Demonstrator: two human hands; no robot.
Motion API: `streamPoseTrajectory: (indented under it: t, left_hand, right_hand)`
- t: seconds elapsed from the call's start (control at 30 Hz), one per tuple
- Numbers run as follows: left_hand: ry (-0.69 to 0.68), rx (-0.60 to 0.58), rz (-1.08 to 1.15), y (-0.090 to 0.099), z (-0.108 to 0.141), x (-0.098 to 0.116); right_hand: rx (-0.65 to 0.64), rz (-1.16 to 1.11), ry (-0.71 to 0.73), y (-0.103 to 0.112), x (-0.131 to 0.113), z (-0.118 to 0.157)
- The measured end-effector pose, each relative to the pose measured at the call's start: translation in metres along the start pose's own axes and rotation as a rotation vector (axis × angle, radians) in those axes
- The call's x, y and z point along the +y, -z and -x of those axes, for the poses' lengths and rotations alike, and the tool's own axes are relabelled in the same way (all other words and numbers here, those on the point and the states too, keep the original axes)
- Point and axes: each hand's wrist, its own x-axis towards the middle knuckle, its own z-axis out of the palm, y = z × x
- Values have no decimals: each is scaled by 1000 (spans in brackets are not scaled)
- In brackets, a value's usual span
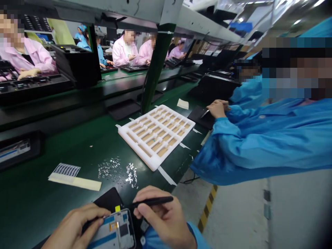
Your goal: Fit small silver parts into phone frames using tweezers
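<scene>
Left hand (80, 226) grips the edge of the open phone body (112, 231), bottom of view, over a black pad (110, 197) on the green counter (23, 192). Right hand (164, 218) pinches a black pen-like tool (153, 201), tip near the phone's top corner. Small loose parts (116, 171) scattered beyond; cream strip (75, 182) to their left, white slotted tray (157, 133) farther out. Blue-sleeved co-worker (259, 135) at right.

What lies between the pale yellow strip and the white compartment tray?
Small, loose pieces, some white and some silvery, scattered on the green bench; the head view shows them.
</scene>
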Motion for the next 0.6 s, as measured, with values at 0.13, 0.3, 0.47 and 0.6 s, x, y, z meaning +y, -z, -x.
streamPoseTrajectory:
  t: [0.13, 0.3, 0.47, 0.6]
  left_hand:
    - [70, -2, 69, 1, -6, 5]
    - [40, 7, 41, 2, -7, 16]
    - [17, 71, 43, 0, -7, 17]
    - [1, 110, 48, -5, -7, 12]
  right_hand:
    - [-123, 192, -22, -15, -1, -1]
    - [-162, 270, -47, -25, 8, -6]
    - [-166, 312, -69, -25, 9, -7]
    - [-145, 319, -82, -26, 10, -5]
